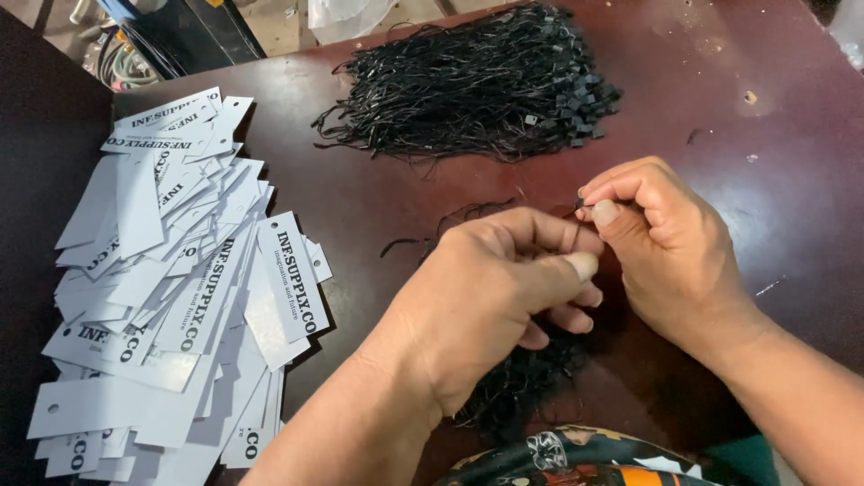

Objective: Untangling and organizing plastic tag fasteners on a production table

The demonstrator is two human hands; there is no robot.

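Pinching a thin black cord with a small square plastic lock end [579, 205] between thumb and forefinger of my right hand [666, 247]; left hand [490, 292] is closed around the same cord lower down, thumb pressed to the fingers, and the two hands touch above the dark red-brown bench [765, 135].

Head view, only one I've got. Step, as I read it: separating or closing one cord off the small loose bunch of black cords [522, 387] under my left hand. Next move probably needs a steady pull to free it without dragging the tangle along, then a card.

Big heap of black lock-end cords [486, 85] sits far side of the bench, well apart from the hands. Fanned pile of white rectangular card hang tags with black print [171, 288] lies left, untouched.

Hard to make out: whether the cord is looped shut or open, since my fingers cover it. Left palm hides most of the near bunch. Tag pile is cut off at the bottom-left edge. Patterned cloth [576, 454] at the bottom, partly cropped.
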